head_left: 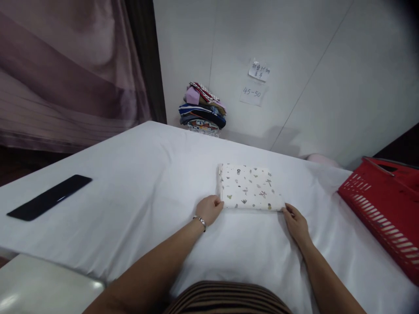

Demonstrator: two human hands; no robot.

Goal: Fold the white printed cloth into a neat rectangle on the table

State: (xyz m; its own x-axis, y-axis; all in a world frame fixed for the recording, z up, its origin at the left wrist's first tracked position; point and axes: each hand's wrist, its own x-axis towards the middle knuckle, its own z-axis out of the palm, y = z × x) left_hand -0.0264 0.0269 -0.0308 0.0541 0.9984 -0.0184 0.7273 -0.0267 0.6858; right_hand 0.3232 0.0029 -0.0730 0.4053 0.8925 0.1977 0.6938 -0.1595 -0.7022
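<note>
A folded white cloth (247,187) with a small print of plants and animals lies flat on the white-covered table (137,196). My left hand (209,208), with a metal bracelet at its wrist, pinches the near left corner of the cloth between thumb and fingers. At the near right corner my right hand (296,222) has its thumb and fingers closed on the cloth's edge. The cloth's folds show along its left side.
A red plastic basket (382,209) stands at the table's right edge. On the left lies a flat black phone-like slab (50,198). Folded clothes (203,109) are stacked beyond the far edge, by a wall with paper notes (252,93). A pinkish curtain (65,74) hangs at left.
</note>
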